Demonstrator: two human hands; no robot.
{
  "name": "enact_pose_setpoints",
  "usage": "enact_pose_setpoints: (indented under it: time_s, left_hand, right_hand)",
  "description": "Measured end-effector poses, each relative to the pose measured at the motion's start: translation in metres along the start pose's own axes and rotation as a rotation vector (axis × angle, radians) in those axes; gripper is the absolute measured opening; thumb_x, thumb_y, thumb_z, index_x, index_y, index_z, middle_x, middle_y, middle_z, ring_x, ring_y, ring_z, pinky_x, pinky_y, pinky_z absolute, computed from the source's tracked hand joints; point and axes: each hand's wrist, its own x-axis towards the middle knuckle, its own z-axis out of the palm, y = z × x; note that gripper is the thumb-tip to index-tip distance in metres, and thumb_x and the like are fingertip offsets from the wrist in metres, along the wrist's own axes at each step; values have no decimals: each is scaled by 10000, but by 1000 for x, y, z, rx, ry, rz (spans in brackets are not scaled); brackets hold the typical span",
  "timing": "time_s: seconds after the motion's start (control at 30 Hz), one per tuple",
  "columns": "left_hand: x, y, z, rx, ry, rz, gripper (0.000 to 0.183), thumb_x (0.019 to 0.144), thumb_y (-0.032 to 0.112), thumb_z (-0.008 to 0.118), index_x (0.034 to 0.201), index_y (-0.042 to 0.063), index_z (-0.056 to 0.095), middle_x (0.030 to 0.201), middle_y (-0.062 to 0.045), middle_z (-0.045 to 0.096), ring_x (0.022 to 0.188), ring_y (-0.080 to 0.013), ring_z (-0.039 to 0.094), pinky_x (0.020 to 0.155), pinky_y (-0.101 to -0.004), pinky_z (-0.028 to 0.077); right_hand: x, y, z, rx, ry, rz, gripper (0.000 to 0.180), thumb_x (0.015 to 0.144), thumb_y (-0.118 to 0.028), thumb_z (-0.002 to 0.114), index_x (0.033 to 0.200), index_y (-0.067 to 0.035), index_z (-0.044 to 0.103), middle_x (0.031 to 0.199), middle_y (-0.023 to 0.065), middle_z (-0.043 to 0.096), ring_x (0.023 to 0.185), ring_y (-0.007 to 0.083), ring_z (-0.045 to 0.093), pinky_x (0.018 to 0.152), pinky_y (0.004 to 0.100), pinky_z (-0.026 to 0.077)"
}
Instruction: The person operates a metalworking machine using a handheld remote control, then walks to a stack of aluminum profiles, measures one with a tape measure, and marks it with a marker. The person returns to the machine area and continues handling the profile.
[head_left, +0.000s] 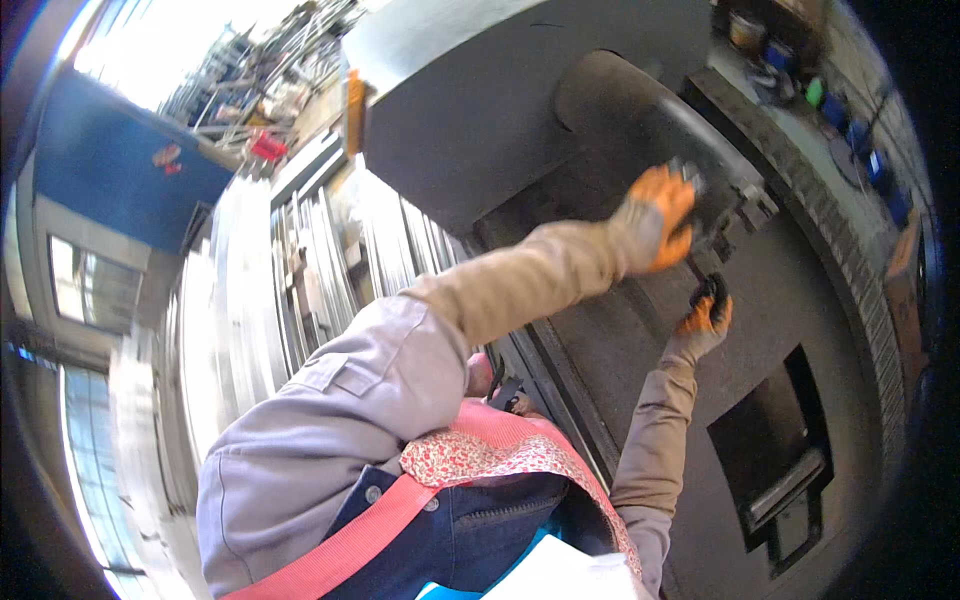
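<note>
My left hand (660, 217), in an orange and grey work glove, is blurred beside a metal piece (686, 176) in front of a large dark metal cylinder (637, 105). Whether it grips that piece cannot be told. Lower and to the right, my right hand (703, 322), in a similar glove, has its fingers closed around a small black object (709, 289), perhaps a knob or handle. Between and beyond the hands are blurred metal fittings (754, 206) on a dark machine (780, 300).
A ridged curved edge (840, 225) borders the machine on the right. Its lower face has a rectangular opening (772, 442) with a metal bar (787, 487). Long metal profiles (322, 255) lie at the left, and heaped metal scrap (255, 82) stands behind. An orange post (355, 112) adjoins the machine.
</note>
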Motion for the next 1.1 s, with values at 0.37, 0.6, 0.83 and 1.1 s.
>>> enact_pose_setpoints:
  time_s: [0.37, 0.6, 0.83, 1.1]
  left_hand:
    - [-247, -220, -289, 479, 769, -622, 910, 869, 218, 780, 1518, -128, 243, 1539, -299, 365, 1460, -361, 340, 1216, -420, 253]
    - [-253, -389, -322, -485, 334, -679, 596, 886, 113, 767, 1363, -42, 447, 1059, -90, 588, 931, -154, 597, 758, -245, 530]
    - [-228, -242, -308, -97, 644, -513, 595, 722, 74, 794, 1218, -49, 489, 1051, -131, 655, 901, -182, 678, 702, -312, 599]
    - [-195, -76, -227, -238, 251, -331, 859, 691, 122, 833, 1416, 8, 387, 1215, -138, 561, 1050, -243, 651, 837, -357, 574]
  right_hand:
    - [24, -19, -16, -349, 117, 175, 300, 1030, -194, 543, 1212, 17, 654, 1095, 133, 672, 953, 280, 634, 856, 410, 524]
    - [-98, -41, 35, -535, 157, 331, 246, 1017, -263, 616, 1124, -54, 686, 924, 11, 666, 730, 131, 596, 616, 269, 465]
    - [-181, -59, 183, -477, -444, 224, 347, 1015, -313, 642, 1243, -53, 673, 938, 12, 698, 612, 36, 546, 522, 192, 404]
    - [-195, -89, 250, -78, -756, 368, 378, 1004, -150, 652, 1352, -22, 577, 1228, 69, 663, 1089, 111, 626, 960, 257, 517]
